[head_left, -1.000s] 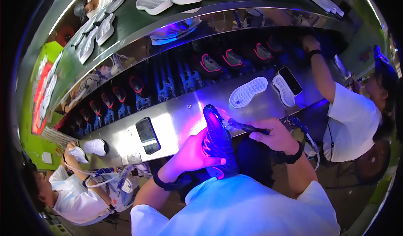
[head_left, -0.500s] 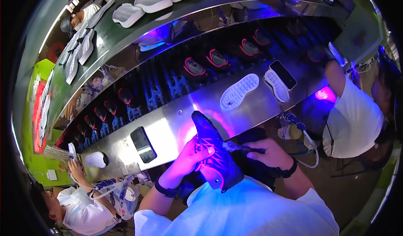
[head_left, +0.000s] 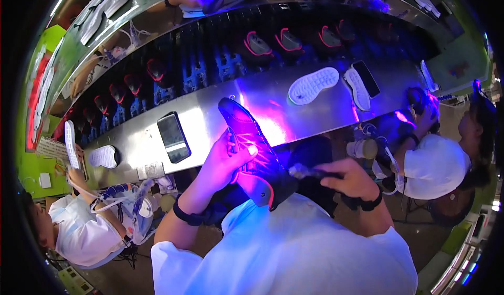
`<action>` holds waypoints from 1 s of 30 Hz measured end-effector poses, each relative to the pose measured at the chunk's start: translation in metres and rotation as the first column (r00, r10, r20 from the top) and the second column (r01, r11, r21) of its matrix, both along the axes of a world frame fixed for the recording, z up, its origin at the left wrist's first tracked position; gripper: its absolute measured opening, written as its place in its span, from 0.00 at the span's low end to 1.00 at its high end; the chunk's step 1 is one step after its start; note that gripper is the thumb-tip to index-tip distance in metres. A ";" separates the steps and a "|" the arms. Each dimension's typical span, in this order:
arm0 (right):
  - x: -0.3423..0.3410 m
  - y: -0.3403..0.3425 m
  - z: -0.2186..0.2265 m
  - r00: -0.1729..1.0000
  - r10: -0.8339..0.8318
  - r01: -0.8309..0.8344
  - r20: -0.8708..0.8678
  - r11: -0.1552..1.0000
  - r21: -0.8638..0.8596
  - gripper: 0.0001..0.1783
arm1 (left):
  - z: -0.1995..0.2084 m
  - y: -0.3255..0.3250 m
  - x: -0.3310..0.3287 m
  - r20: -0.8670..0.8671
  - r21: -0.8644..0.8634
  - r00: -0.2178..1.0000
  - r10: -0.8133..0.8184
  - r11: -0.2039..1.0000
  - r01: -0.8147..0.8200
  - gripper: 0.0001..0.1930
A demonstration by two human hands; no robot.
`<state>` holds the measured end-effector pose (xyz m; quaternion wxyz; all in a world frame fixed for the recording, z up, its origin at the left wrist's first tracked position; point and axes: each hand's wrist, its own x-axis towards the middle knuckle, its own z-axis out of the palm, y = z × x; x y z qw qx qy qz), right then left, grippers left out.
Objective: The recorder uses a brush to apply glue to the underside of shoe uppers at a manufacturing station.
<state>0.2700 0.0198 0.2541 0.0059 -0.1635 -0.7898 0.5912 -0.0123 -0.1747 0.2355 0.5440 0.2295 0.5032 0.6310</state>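
A dark shoe upper (head_left: 251, 137), washed in pink and violet light, is in my left hand (head_left: 216, 164). Its toe points up and away over the metal bench edge, and my thumb presses on its laced side. My right hand (head_left: 354, 178) grips the dark handle of a small brush (head_left: 310, 172). The brush's pale bristles sit right beside the upper's right lower edge; whether they touch it I cannot tell. Beyond the upper, a white sole (head_left: 314, 85) lies on the bench, and another white sole (head_left: 358, 89) lies farther right.
A phone (head_left: 174, 136) lies left on the metal bench (head_left: 210, 108); a second phone (head_left: 366, 78) is by the right sole. Behind runs a rack (head_left: 195, 69) with several dark uppers. Co-workers sit left (head_left: 86, 224) and right (head_left: 438, 164). A white sole (head_left: 103, 157) lies far left.
The whole view has shifted, with the bench now more level. The brush has moved slightly off the upper's side toward its lower edge. The right co-worker's arm has drawn back; the left one raises a sole.
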 end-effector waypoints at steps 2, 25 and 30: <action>-0.019 0.005 -0.001 0.998 -0.066 0.064 0.025 0.996 0.060 0.23 | 0.001 0.001 -0.004 -0.054 -0.022 0.998 0.024 0.999 -0.025 0.29; -0.003 -0.040 0.010 0.979 -0.167 0.199 -0.121 0.922 0.333 0.20 | -0.017 -0.031 0.007 0.571 -0.303 0.810 0.135 0.951 0.055 0.22; -0.004 -0.039 0.016 0.979 -0.145 0.190 -0.142 0.902 0.387 0.21 | -0.010 -0.035 0.021 0.800 -0.216 0.594 0.077 0.962 0.166 0.29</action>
